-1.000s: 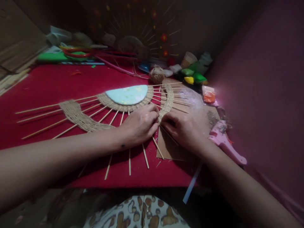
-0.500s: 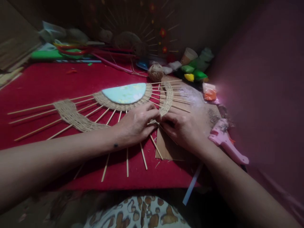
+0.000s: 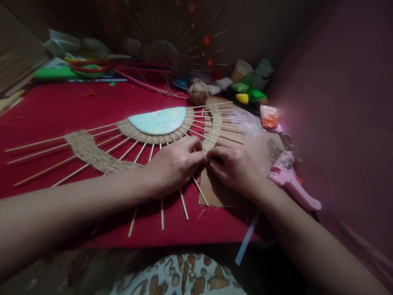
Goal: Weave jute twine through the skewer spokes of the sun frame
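A fan-shaped piece of thin sticks lies on the red cloth, with a pale blue half-round centre [image 3: 159, 121] edged by woven twine. An outer woven twine band [image 3: 92, 153] curves across the sticks. My left hand [image 3: 176, 166] is closed in a pinch at the band's lower right part, its fingertips covering the twine there. Touching the same spot from the right is my right hand [image 3: 235, 166], also pinched on the band. Between the fingertips, the exact strand is too small to make out.
A twine ball [image 3: 198, 92] sits behind the fan. Cardboard [image 3: 215, 192] lies under its right side. The pink glue gun [image 3: 291, 182] rests at the right, near small coloured packets [image 3: 270, 116]. A pale stick [image 3: 248, 237] overhangs the front edge. Green roll [image 3: 55, 73] at back left.
My left hand's fingers have closed more tightly over the twine beside my right fingertips. The whole view has shifted slightly, and my right hand has hardly moved.
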{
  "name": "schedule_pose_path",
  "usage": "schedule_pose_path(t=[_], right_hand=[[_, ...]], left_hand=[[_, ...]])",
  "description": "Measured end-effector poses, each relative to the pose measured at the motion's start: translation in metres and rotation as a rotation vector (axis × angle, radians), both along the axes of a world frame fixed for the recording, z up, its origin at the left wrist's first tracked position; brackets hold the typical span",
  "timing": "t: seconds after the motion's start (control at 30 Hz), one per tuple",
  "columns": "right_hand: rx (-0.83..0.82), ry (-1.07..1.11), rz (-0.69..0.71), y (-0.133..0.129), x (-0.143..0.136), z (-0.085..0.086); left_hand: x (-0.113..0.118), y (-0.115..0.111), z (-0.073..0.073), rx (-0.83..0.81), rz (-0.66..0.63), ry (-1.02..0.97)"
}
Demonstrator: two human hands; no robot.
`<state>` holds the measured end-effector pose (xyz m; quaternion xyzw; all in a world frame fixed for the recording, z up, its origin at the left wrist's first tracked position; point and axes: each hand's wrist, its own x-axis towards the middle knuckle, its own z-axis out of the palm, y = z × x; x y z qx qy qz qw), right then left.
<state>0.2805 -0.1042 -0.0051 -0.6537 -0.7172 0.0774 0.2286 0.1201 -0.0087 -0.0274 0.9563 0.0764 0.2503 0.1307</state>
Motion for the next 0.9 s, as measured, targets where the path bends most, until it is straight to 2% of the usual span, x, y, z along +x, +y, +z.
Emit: schedule_pose_path(t=[0.27,0.43,0.57,0.73,0.9], right_hand=[[0.018,0.004,0.022,-0.001,0.001,-0.001],[0.018,0.018,0.028,-0.001,0.002,-0.001],[0.086,0.041,0.017,-0.004,0.004,-0.003],[0.177,0.035,0.062,-0.008,0.005,-0.006],[0.182,-0.032,0.128,-0.007,0.004,-0.009]], left_hand=[[-0.002,0.007,0.002,-0.162,-0.007,-0.081],[-0.002,0.008,0.003,-0.136,0.014,-0.072],[-0.002,0.008,0.004,-0.134,0.027,-0.073],[-0.005,0.01,0.013,-0.253,0.058,-0.102],[-0.006,0.014,0.025,-0.307,0.144,0.001]])
